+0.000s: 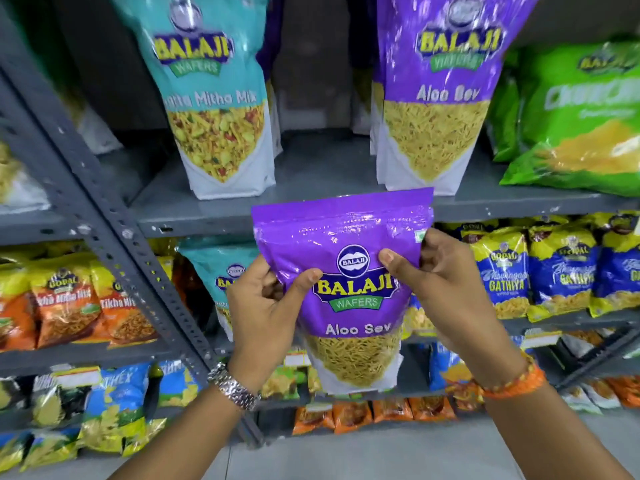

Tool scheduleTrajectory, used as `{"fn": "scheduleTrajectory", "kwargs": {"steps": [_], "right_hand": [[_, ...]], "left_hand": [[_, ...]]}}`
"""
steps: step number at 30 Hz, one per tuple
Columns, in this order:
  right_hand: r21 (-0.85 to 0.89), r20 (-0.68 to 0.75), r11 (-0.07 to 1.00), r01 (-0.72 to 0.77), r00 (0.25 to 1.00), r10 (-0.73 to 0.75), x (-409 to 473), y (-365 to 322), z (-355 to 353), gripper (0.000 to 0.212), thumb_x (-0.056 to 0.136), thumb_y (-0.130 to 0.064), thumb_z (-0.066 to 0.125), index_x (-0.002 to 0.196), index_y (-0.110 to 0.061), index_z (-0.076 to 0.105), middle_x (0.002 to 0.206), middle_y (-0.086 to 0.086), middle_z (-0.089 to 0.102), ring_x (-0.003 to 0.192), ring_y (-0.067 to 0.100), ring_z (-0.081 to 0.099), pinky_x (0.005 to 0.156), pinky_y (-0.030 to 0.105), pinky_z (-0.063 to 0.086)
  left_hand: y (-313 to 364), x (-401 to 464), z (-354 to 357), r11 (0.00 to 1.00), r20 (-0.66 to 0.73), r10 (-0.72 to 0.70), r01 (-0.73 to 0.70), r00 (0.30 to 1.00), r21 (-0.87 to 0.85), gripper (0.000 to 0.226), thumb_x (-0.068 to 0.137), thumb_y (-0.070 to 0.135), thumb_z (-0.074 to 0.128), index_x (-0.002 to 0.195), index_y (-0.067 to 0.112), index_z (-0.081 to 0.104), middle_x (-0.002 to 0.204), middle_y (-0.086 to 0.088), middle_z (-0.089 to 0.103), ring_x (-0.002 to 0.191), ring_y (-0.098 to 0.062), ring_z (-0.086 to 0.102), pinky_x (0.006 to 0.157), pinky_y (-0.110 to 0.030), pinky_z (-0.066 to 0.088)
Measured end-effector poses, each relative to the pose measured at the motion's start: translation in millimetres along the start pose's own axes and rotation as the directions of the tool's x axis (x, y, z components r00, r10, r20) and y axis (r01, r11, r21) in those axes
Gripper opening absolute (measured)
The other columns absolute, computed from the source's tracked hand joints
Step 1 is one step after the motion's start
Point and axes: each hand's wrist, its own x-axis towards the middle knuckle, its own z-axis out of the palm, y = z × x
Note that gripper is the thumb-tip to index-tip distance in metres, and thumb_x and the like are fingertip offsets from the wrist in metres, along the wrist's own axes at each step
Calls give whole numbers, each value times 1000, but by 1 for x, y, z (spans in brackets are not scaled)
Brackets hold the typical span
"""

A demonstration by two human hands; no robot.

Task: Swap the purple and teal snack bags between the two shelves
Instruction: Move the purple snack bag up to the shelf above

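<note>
Holding: purple bag (349,292), upright, below the upper shelf (242,216)
Left hand (266,299): fingers grasping its left edge
Right hand (440,282): fingers grasping its right edge
Teal bag (214,98): standing on that shelf

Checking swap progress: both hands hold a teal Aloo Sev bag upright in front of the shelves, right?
Not quite. The head view shows the Aloo Sev bag is purple, not teal. Both the left hand and right hand do hold it upright in front of the shelves.
</note>
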Motion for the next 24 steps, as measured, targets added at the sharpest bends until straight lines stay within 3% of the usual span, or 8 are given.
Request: {"fn": "scheduleTrajectory", "kwargs": {"steps": [7,9,10,12,14,19,22,24], "right_hand": [[31,13,980,196,980,-197,58,-107,22,6,89,-5,73,93,-9,71,83,1,84,71,16,77,62,37,65],[36,13,979,199,980,-200,82,-125,29,22,89,-10,75,104,5,67,93,15,82,73,26,74,64,53,65],[25,6,978,209,978,-209,95,-133,32,37,87,-13,77,108,12,62,92,18,79,72,26,73,64,49,65],[-45,-37,967,251,967,-253,118,-148,40,69,73,-33,85,105,19,54,86,22,69,75,29,71,67,44,59],[-98,-76,954,285,953,-292,144,-151,48,87,57,-54,82,100,16,53,98,37,72,85,50,74,70,62,61],[-76,-182,950,304,932,-313,186,-138,65,69,54,-58,77,87,0,56,100,34,72,94,53,70,76,69,58],[-89,-210,959,268,936,-281,185,-136,70,45,66,-47,78,73,-13,50,75,16,63,75,34,65,76,51,58],[-102,-201,959,264,939,-280,194,-126,70,46,64,-54,74,77,-17,50,83,20,62,79,36,64,79,56,60]], "left_hand": [[95,90,9,978,3,202,-202,979,-53,19,78,29,82,95,24,74,87,4,83,77,-13,76,69,-33,62],[108,119,9,972,-2,235,-235,972,-17,12,81,26,83,90,27,75,88,3,83,76,-13,76,70,-35,61],[115,133,10,968,-8,251,-251,968,4,12,80,28,83,88,25,74,86,2,83,75,-14,75,69,-37,61],[126,161,10,959,-13,278,-276,961,58,26,77,37,84,84,17,70,78,0,81,69,-15,70,67,-42,62],[133,185,10,956,-4,279,-278,960,93,33,77,40,84,79,12,66,64,6,74,58,-9,60,59,-34,55],[127,232,13,971,4,218,-217,976,102,83,61,65,86,100,-5,63,89,-35,73,73,-22,60,68,-61,58],[126,229,17,975,-21,181,-176,983,135,39,76,39,86,76,10,60,59,0,73,55,-8,56,54,-37,54],[123,226,21,971,-28,178,-171,984,166,31,82,24,82,71,15,54,46,13,59,48,-8,46,53,-30,42]]}}
